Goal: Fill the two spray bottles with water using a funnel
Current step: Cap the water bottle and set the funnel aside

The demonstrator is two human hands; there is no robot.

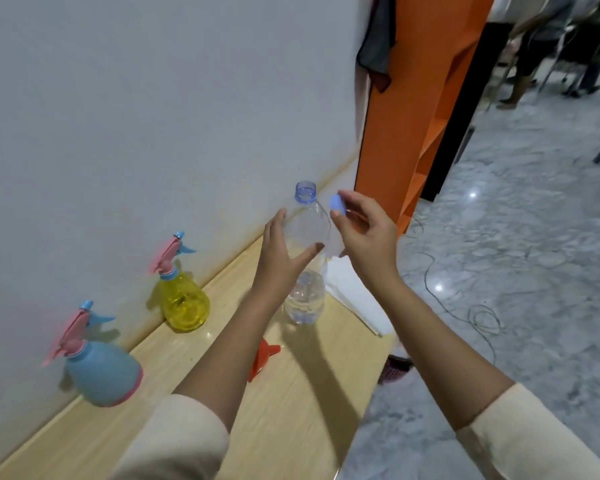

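Note:
A clear plastic water bottle (307, 292) stands upright on the wooden table (291, 410), its mouth uncapped, water in its lower part. My left hand (279, 254) is wrapped around its upper body. My right hand (364, 233) sits just right of the neck and pinches the blue cap (337, 203) between thumb and fingers. A yellow spray bottle (184, 303) and a blue spray bottle (101, 368), both with pink and blue trigger heads screwed on, stand by the wall at the left. An orange funnel (262, 358) lies on the table, partly hidden by my left forearm.
A stack of white paper napkins (354, 292) lies at the table's right edge behind the bottle. An orange panel (406, 116) stands beyond the table's far end. A thin black cable (465, 313) runs over the marble floor. A person's legs and chairs are at the far right.

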